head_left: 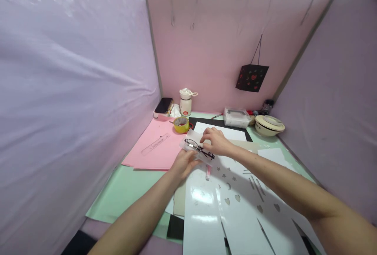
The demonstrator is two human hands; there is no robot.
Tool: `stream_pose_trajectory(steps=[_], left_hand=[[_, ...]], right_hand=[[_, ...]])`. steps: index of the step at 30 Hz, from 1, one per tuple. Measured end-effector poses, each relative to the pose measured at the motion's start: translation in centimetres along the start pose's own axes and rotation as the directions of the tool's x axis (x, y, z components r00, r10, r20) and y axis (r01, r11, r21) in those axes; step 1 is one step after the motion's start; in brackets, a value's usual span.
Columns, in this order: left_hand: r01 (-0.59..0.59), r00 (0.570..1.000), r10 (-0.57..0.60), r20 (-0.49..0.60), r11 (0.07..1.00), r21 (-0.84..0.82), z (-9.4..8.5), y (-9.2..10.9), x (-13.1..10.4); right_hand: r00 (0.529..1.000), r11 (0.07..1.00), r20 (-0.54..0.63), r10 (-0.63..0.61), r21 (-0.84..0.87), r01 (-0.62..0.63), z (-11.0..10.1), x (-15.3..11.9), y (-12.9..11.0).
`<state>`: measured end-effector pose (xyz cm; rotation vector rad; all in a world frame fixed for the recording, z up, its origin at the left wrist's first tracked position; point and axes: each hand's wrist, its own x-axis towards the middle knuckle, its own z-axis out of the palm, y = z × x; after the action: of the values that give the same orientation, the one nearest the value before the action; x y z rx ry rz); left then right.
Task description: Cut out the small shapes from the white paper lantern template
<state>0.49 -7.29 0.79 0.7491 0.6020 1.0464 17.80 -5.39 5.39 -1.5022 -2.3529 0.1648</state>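
My left hand (186, 162) grips the lower edge of a clear plastic bag (188, 133), held over the middle of the table. Scissors with dark handles (206, 153) seem to lie in or on the bag, though the exact arrangement is too small to tell. From the upper right my right hand (216, 141) reaches to the bag's edge with curled fingers; what its fingertips hold is hidden. Below the hands a pink and white stick (208, 172) lies on white sheets (203, 215) with star, moon and heart cut-outs.
Pink paper (147, 145) with a clear ruler (155, 144) lies left, beside yellow tape (180, 124). Behind stand a white bottle (185, 103), phone (164, 105), plastic box (236, 117) and bowl (268, 126). A black bag (252, 78) hangs on the back wall.
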Motion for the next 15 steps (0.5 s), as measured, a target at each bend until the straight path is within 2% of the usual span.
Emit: stream_pose_trajectory(steps=[5, 7, 9, 12, 15], left_hand=[[-0.017, 1.000, 0.016, 0.006, 0.999, 0.047, 0.5, 0.1, -0.3], [0.025, 0.999, -0.024, -0.034, 0.999, 0.043, 0.4, 0.1, -0.1], [0.116, 0.987, -0.113, -0.110, 0.993, 0.024, 0.4, 0.2, 0.8], [0.218, 0.959, -0.215, -0.184, 0.976, -0.002, 1.0, 0.5, 4.0], [0.214, 0.952, -0.209, -0.224, 0.977, 0.000, 2.7, 1.1, 9.6]], right_hand=[[1.000, 1.000, -0.012, 0.016, -0.014, -0.016, 0.6, 0.0, -0.9], [0.998, 0.993, -0.023, 0.056, 0.107, -0.053, 0.5, 0.4, -0.2], [0.989, 0.946, -0.077, 0.123, 0.309, -0.094, -0.2, 0.9, 1.0], [0.939, 0.814, -0.187, 0.290, 0.564, -0.139, -2.3, 1.3, 3.4], [0.876, 0.672, -0.234, 0.421, 0.729, -0.128, -4.4, 1.0, 6.0]])
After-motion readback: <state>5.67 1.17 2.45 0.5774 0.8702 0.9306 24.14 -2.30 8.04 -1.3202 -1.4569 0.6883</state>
